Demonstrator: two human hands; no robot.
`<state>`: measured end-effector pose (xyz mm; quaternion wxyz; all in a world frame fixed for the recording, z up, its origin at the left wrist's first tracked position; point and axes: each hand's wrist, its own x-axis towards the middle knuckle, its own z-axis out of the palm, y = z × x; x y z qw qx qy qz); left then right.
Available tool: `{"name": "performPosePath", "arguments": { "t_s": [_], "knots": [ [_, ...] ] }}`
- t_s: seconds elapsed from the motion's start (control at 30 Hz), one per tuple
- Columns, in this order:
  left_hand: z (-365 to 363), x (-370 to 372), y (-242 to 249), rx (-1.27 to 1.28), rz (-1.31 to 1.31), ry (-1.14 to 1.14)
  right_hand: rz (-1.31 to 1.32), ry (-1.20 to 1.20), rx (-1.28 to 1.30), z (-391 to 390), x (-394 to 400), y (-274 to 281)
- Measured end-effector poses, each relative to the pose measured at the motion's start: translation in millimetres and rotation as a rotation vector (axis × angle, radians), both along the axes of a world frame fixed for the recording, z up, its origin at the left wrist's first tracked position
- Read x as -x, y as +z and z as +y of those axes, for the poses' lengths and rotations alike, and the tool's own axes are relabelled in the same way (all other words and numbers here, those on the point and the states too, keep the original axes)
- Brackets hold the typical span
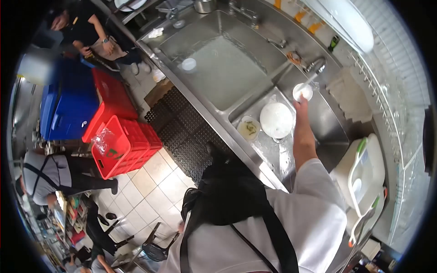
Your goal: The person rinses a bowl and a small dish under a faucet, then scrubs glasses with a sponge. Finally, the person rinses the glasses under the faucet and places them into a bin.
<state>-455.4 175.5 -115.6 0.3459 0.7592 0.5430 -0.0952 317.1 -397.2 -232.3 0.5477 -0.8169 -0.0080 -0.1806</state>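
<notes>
Right hand gripping small bowl over steel sink; left unseen; tiled floor.

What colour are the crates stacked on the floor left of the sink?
Red, seen clearly in the head view: the crates sit beside a blue bin.

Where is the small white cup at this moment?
The small white cup is in the right hand, under the faucet over the right sink basin, beside the white plate.
</notes>
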Motion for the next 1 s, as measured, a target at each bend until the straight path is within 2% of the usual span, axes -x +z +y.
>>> {"name": "performPosePath", "arguments": {
  "t_s": [0.07,0.1,0.13,0.17,0.2,0.27,0.33,0.4,0.43,0.47,0.5,0.53,0.57,0.6,0.63,0.67,0.73,0.77,0.8,0.87,0.93,0.97,1.0],
  "knots": [
    [-26.3,20.4,5.2,0.080,0.057,-0.022,-0.042,-0.066,-0.144,-6.6,-45.8,-74.6],
    [-33.8,25.9,8.6,0.116,0.081,-0.030,0.025,-0.097,-0.120,-0.6,-56.5,-87.7],
    [-37.9,28.0,10.4,0.131,0.086,-0.041,0.155,-0.107,-0.545,20.0,-46.8,-49.6],
    [-38.7,31.6,8.3,0.153,0.092,-0.057,0.295,-0.146,-1.186,41.7,-36.8,-7.5],
    [-36.6,32.8,6.7,0.160,0.085,-0.075,0.334,-0.236,-1.501,57.0,-27.8,20.9],
    [-31.7,24.0,4.0,0.169,0.078,-0.113,0.282,-0.368,-1.837,78.3,-9.2,56.9],
    [-21.8,7.1,12.3,0.162,0.050,-0.148,0.173,-0.283,-1.919,88.9,-5.2,62.1],
    [-7.9,-14.0,5.9,0.141,0.008,-0.202,0.063,0.123,-2.221,81.1,-8.5,53.7],
    [-2.1,-28.0,4.3,0.137,-0.002,-0.239,-0.062,0.144,-2.148,78.0,-28.9,33.5],
    [11.6,-38.3,15.1,0.117,-0.046,-0.275,0.006,0.396,-2.070,78.3,-36.8,22.8],
    [22.9,-56.4,17.9,0.099,-0.087,-0.319,-0.117,0.448,-1.835,86.1,-49.7,12.2],
    [37.8,-75.4,15.7,0.075,-0.137,-0.370,0.056,0.500,-1.775,100.0,-31.9,50.1],
    [57.1,-92.6,13.4,0.036,-0.165,-0.424,0.009,0.395,-1.552,105.4,-26.1,63.6],
    [75.6,-113.1,5.0,-0.004,-0.169,-0.488,-0.161,0.237,-1.086,108.2,-15.8,70.8],
    [97.3,-137.2,-14.7,-0.129,0.046,-0.550,-0.365,-0.134,-0.221,103.9,-3.5,85.0],
    [118.0,-153.1,-20.9,-0.165,-0.332,-0.706,-0.550,-0.502,0.320,95.4,12.0,99.9],
    [111.5,-213.9,0.4,-0.086,-0.316,-0.467,-0.307,-0.393,0.212,82.3,83.2,194.9],
    [110.6,-243.9,3.1,-0.072,-0.283,-0.416,-0.305,-0.459,0.286,58.6,107.4,218.4],
    [109.7,-269.3,6.4,-0.233,-0.328,-0.646,-0.296,-0.512,0.355,41.7,127.5,234.2],
    [96.1,-323.8,3.9,-0.205,-0.457,-0.888,-0.279,-0.840,0.438,6.1,177.8,282.0],
    [60.8,-390.5,26.4,-0.315,-0.451,-1.193,-0.482,-1.094,0.533,-46.2,223.2,310.0],
    [21.9,-425.9,69.3,-0.177,-0.487,-1.173,-0.470,-1.219,0.505,-68.8,243.6,325.3],
    [-16.3,-458.0,107.5,-0.040,-0.517,-1.151,-0.428,-1.311,0.599,-97.0,263.9,331.3]
  ]
}}
